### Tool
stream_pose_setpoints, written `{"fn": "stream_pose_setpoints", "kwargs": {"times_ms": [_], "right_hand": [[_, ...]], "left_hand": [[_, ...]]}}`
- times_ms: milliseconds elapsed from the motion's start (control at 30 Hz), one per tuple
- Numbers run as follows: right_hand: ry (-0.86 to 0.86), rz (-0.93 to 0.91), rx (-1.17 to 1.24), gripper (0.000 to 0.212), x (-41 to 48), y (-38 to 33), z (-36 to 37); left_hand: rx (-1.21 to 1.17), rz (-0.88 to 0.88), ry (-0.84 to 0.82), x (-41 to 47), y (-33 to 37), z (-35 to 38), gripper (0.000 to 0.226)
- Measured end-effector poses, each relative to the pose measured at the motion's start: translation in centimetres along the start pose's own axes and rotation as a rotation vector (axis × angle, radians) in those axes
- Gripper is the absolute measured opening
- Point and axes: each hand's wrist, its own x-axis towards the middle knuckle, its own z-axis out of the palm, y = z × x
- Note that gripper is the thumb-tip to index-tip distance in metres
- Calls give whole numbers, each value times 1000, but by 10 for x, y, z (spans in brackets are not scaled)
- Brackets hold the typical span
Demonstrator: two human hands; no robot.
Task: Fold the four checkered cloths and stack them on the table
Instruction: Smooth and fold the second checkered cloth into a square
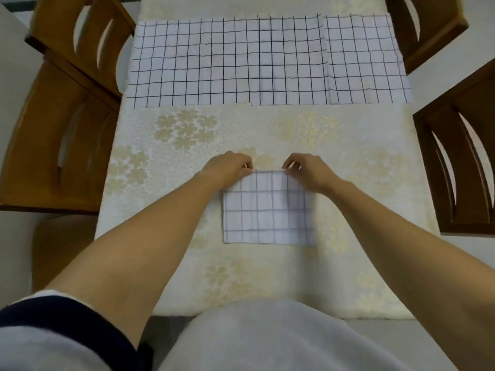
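We see the folded cloth [267, 210] lying flat on the desk [375, 183], near-centre, close to the person's body. It is white with a thin dark grid, folded down to a compact rectangle, and the layered edges show along the near and right sides. The near part looks slightly blurred. The left hand [230, 167] has its fingers curled and pinches the cloth's far edge towards the left corner. The right hand [305, 170] pinches the same edge towards the right corner, thumb and forefinger together. Both wrists rest over the far corners, so we can't see the corners themselves. Both forearms are bare, and a dark sleeve [53, 317] with a white edge shows at the lower left. Three more checkered cloths lie unfolded and flat in a row across the far end of the desk, well apart from the folded one. These are the left cloth [187, 62], the middle cloth [292, 62] and the right cloth [367, 57]. All have the same white fabric and dark grid, and they overlap at the seams. We can't tell for sure which lies on top. A cream tablecloth [184, 132] with a pale gold flower pattern covers the desk. Wooden chairs stand on both sides, lighter brown on the left [53, 135] and darker on the right [460, 170].
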Motion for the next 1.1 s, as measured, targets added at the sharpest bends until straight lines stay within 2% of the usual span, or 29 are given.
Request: {"fn": "stream_pose_setpoints", "kwargs": {"times_ms": [133, 233, 400, 500, 567, 633, 667, 733, 767, 833, 900, 967, 1100], "right_hand": [[109, 92, 116, 15, 12, 7, 2], [152, 163, 224, 16, 15, 14, 9], [321, 239, 365, 21, 22, 18, 14], [342, 252, 309, 28, 23, 19, 16], [419, 214, 59, 44, 20, 16, 18], [503, 78, -205, 52, 10, 6, 28], [514, -31, -259, 52, 4, -3, 37], [422, -197, -294, 51, -9, -19, 61], [337, -215, -297, 52, -14, -22, 76], [185, -161, -303, 56, -20, -20, 99], [129, -119, -374, 62, -23, -8, 108], [126, -90, -441, 66, -25, 4, 103], [143, 79, -473, 70, -24, 32, 67]], "left_hand": [[-412, -221, 133, -9, -13, 17, 19], [-518, -289, 210, -13, -16, 24, 17], [-642, -328, 368, -22, -23, 28, 15], [-600, -353, 410, -24, -30, 33, 17], [-464, -384, 502, -27, -27, 38, 24], [-246, -375, 615, -32, -9, 46, 33], [-184, -332, 646, -34, 5, 53, 38], [-108, -208, 599, -35, 34, 71, 47], [-69, -174, 530, -33, 45, 83, 52], [5, -200, 354, -29, 53, 104, 61], [78, -231, 270, -29, 43, 115, 62], [113, -232, 280, -35, 30, 117, 63], [123, -322, 308, -47, -2, 111, 66]]}}
